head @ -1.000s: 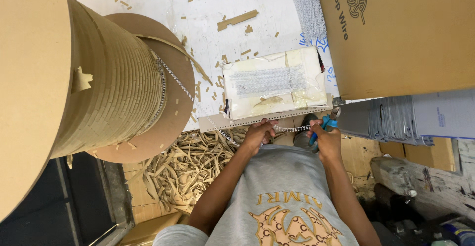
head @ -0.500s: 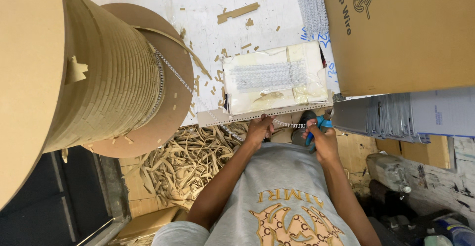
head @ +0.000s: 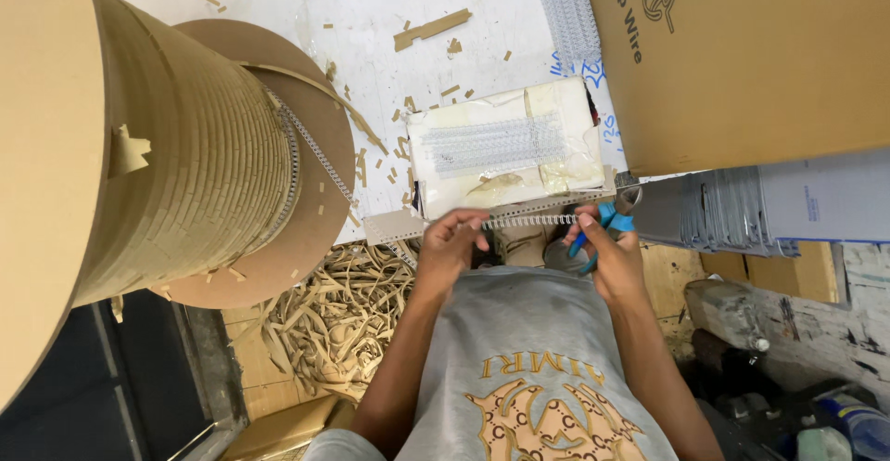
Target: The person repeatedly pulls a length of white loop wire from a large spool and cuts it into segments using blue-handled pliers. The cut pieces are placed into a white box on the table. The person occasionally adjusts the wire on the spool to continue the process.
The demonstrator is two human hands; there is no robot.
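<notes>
Raised since half a second ago, both hands now hold a binding-wire strip (head: 524, 221) level at the bench (head: 389, 16) edge. From the big spool (head: 185, 164), wire feeds to the left hand (head: 450, 243), fingers pinching; right hand (head: 607, 248) grips blue cutters (head: 603, 225). Strip looks uncut.

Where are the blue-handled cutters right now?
In the head view, the blue-handled cutters are in the right hand, right of centre at the table edge, beside the wire strip.
</notes>
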